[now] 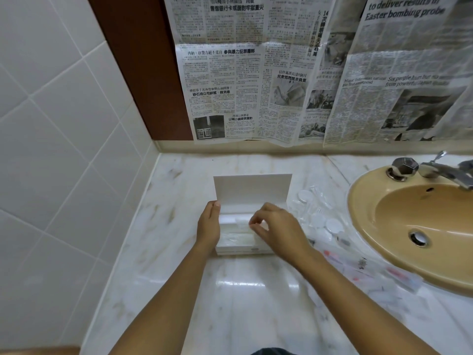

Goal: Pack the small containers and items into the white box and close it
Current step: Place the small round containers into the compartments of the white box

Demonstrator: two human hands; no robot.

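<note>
1. Though partly loaded, nowhere near done: marble counter (pixel 243 298) w/ white box (pixel 245 248) at centre, lid upright, clear-wrapped bits inside.
2. Left hand (pixel 208 226) flat against box's left wall, fingers straight; right hand (pixel 277 230) over the opening, fingers curled, poss. pinching sth clear, can't tell.
3. Left to pack, by the look of it: round white-lidded containers (pixel 332 224) just right of box, red-printed packets (pixel 358 274) beside sink (pixel 366 226). Then lid down.
4. Writing, on wall newspaper (pixel 399 60): "Easter bombing probe", "Six people hurt"; Chinese headlines alongside. Box-front mark too small to read.
</note>
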